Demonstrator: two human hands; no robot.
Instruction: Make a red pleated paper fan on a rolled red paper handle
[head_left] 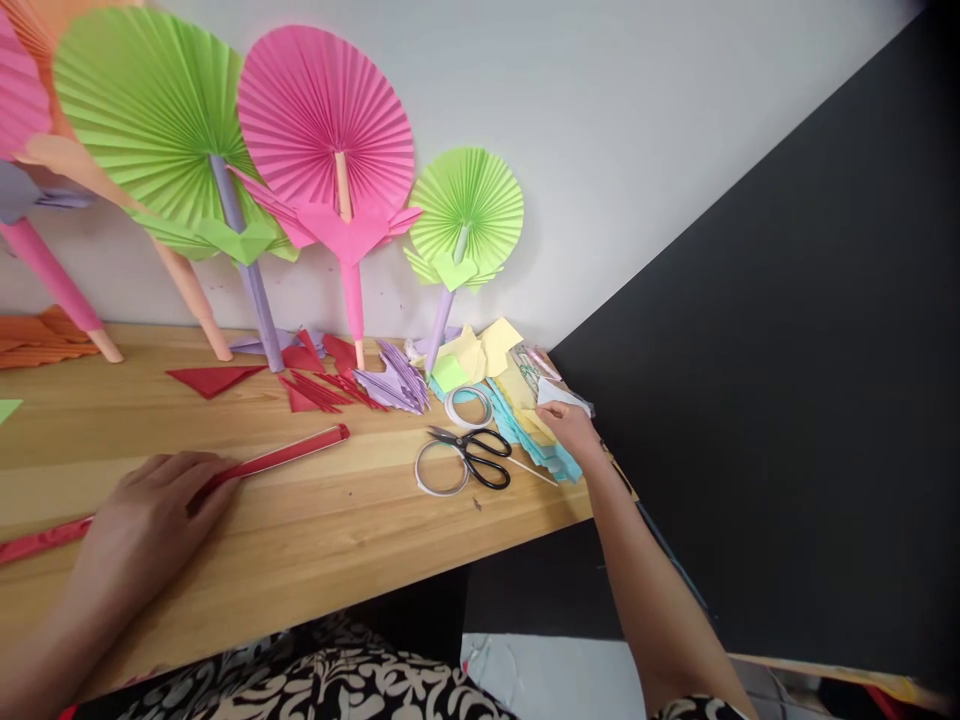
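Observation:
My left hand (161, 515) lies on the table with its fingers curled over a long, narrow red folded paper strip (281, 455). The strip comes out on both sides of the hand, and its middle is hidden. At the table's right end, my right hand (571, 428) reaches over a pile of papers with thumb and fingertips together. A pale white piece (559, 393) lies right behind those fingers; what they pinch is too small to tell. Black-handled scissors (484, 460) rest partly over a tape roll (441, 470). Another tape roll (469, 407) sits just behind.
Pleated paper fans on sticks lean on the wall, among them a pink fan (326, 120), a large green fan (157, 110) and a small green fan (469, 200). Red paper pieces (217, 378), purple pleated paper (397, 378) and blue paper (559, 462) lie near. A dark panel (765, 330) bounds the right.

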